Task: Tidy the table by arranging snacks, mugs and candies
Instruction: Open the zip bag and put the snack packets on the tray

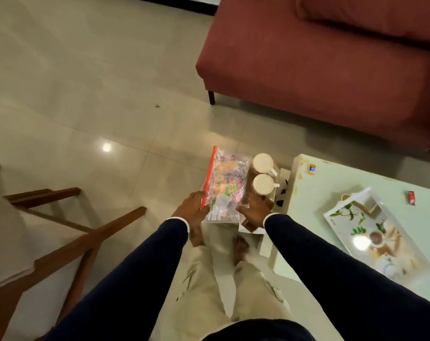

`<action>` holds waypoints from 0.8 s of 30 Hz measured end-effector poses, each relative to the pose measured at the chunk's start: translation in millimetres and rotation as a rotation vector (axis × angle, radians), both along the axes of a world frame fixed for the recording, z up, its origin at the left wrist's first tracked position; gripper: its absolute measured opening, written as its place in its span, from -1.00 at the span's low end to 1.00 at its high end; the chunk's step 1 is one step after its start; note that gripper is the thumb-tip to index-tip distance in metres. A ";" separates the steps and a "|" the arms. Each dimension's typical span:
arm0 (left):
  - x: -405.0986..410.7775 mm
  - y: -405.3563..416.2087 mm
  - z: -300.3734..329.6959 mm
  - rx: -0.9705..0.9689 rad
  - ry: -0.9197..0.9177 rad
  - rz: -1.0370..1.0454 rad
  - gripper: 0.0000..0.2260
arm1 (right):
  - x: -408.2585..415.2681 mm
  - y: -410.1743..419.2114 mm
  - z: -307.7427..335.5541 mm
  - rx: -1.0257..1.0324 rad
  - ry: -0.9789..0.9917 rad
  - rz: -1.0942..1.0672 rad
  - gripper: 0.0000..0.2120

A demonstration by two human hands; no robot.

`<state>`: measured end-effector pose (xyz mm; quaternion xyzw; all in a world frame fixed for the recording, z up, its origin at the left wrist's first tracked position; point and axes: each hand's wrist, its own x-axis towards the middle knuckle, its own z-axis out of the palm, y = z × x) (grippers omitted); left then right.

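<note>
A clear zip bag of snacks and candies (pixel 227 185), with an orange-red zip strip along its left edge, is held above the floor in front of me. My left hand (pixel 193 205) grips it at the zip strip. My right hand (pixel 254 210) holds its lower right corner. Just right of the bag, two mugs (pixel 263 163) (pixel 263 184) with white insides stand on a brown tray (pixel 270 205) beside the table's left end. Whether my right hand also touches that tray I cannot tell. Two small wrapped candies (pixel 312 168) (pixel 411 198) lie on the pale table (pixel 319 188).
A white serving tray with a leaf and tea print (pixel 371 232) lies on the table at the right. A pink sofa (pixel 319 70) stands behind the table. At the left are a wooden chair frame (pixel 68 242) and a white cushion. My bare feet are on the tiled floor.
</note>
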<state>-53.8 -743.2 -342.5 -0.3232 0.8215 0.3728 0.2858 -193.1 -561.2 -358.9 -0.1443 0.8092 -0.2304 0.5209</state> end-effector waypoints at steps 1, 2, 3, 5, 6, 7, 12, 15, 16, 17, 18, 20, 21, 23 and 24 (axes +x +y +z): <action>-8.3 -4.5 -11.2 0.026 0.005 0.007 -0.52 | -0.6 -3.7 -9.7 0.020 -0.035 -0.056 -0.36; -16.9 -10.7 -25.4 0.060 0.001 0.012 -0.52 | -1.6 -8.8 -22.7 0.035 -0.056 -0.110 -0.38; -23.0 -16.6 -39.4 0.091 -0.007 0.021 -0.54 | -0.3 -14.0 -34.5 0.050 -0.069 -0.153 -0.39; -31.9 -27.1 -63.8 0.131 0.007 0.044 -0.59 | 4.6 -24.3 -50.7 0.070 -0.083 -0.238 -0.37; -35.7 -31.6 -76.0 0.149 0.025 0.073 -0.62 | 6.0 -30.5 -58.7 0.076 -0.090 -0.299 -0.37; -38.0 -36.2 -88.3 0.162 0.043 0.127 -0.65 | 7.5 -37.7 -66.0 0.080 -0.096 -0.366 -0.37; -41.0 -48.8 -131.3 0.316 0.077 0.294 -0.74 | 14.1 -67.5 -105.6 0.072 -0.115 -0.694 -0.38; -44.9 -49.7 -140.1 0.448 0.032 0.411 -0.76 | 10.8 -78.0 -118.9 0.090 -0.098 -0.831 -0.43; -45.6 -50.2 -139.7 0.465 0.038 0.447 -0.74 | 10.3 -80.8 -120.1 0.081 -0.092 -0.859 -0.50; -45.6 -51.1 -137.7 0.475 0.040 0.474 -0.70 | 10.2 -82.5 -120.7 0.081 -0.086 -0.860 -0.62; -45.0 -52.6 -133.9 0.480 0.042 0.494 -0.67 | 10.1 -83.6 -117.9 0.081 -0.074 -0.841 -0.75; -42.0 -56.9 -125.7 0.477 0.053 0.524 -0.63 | 9.3 -85.0 -108.0 0.053 -0.086 -0.810 -0.70; -39.2 -58.9 -118.9 0.462 0.065 0.531 -0.64 | 9.7 -83.4 -101.1 0.027 -0.110 -0.808 -0.70; -31.7 -61.3 -101.3 0.440 0.093 0.528 -0.66 | 11.4 -78.5 -79.1 -0.046 -0.153 -0.810 -0.57; -27.1 -61.7 -94.0 0.434 0.105 0.525 -0.67 | 12.1 -75.6 -70.1 -0.078 -0.163 -0.823 -0.46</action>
